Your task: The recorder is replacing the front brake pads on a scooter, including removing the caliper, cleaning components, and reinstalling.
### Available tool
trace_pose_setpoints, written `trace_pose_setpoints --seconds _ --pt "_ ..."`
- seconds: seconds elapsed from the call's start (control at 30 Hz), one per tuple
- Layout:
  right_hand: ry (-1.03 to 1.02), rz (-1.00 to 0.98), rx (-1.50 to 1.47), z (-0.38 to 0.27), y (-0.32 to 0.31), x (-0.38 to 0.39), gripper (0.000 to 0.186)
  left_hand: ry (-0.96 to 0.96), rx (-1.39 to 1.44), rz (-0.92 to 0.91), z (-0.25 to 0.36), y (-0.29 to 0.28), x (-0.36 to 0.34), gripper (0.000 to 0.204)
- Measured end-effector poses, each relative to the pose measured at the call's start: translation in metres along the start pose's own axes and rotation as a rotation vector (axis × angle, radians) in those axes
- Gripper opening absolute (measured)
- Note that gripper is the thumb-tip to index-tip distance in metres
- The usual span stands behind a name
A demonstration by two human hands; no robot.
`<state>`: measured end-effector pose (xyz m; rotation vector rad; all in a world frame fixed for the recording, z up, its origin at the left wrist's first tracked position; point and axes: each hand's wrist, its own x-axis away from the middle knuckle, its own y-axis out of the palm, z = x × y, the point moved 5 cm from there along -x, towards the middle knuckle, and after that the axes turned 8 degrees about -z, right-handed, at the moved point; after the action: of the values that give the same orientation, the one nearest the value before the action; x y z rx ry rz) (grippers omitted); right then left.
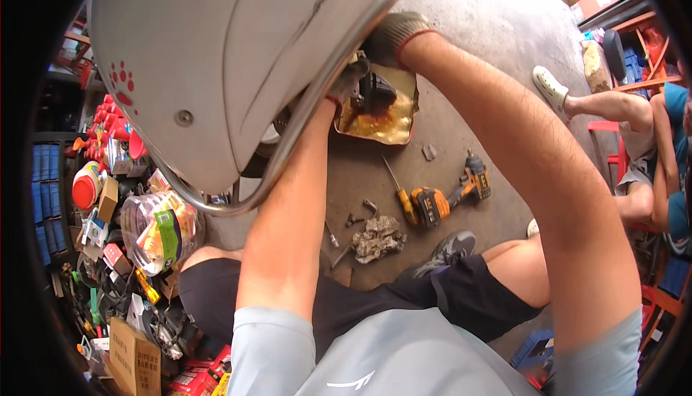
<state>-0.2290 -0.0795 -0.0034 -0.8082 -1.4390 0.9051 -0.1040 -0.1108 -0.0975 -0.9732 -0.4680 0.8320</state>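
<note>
A white scooter body panel [173, 50], scratched and edged by a bent chrome guard bar [288, 143], fills the upper left. My left hand [349, 80], in a dirty grey glove with a red cuff, reaches under the bar beside a dark, dirty part [378, 94]; its fingers are mostly hidden. My right hand [396, 35], gloved the same way, bends in behind the bar's upper end, its fingertips out of sight. Beneath the dark part lies a shallow gold-coloured metal pan [400, 128] with brownish oily liquid. What either hand grips is hidden.
On the concrete floor lie an orange-black cordless power tool [440, 201], a yellow-handled screwdriver [406, 205], a crumpled dirty rag [378, 239] and small metal pieces. A clear plastic tub [162, 226] and clutter crowd the left. Another person [638, 143] sits at right.
</note>
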Motion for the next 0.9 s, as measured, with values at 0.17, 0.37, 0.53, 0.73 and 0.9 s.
trace_pose_setpoints --seconds 0.17,0.37,0.53,0.73,0.9 --pt "-0.147 0.04 0.008 0.017 0.013 0.0 0.031 -0.163 0.207 -0.084 0.018 0.004 0.008 0.068" --pt "-0.16 0.091 -0.007 0.006 -0.007 -0.003 0.033 0.049 0.199 0.143 -0.026 0.017 0.014 0.052" --pt "-0.159 0.104 -0.047 0.032 0.002 0.011 0.031 -0.157 0.672 -0.029 0.013 0.01 0.02 0.043" --pt "-0.237 0.297 -0.392 0.052 0.025 0.004 0.034 -0.334 0.581 -0.044 0.028 -0.008 0.032 0.051" --pt "0.105 -0.003 -0.793 0.084 0.073 0.026 0.035 -0.325 0.451 0.024 0.03 -0.029 0.04 0.064"
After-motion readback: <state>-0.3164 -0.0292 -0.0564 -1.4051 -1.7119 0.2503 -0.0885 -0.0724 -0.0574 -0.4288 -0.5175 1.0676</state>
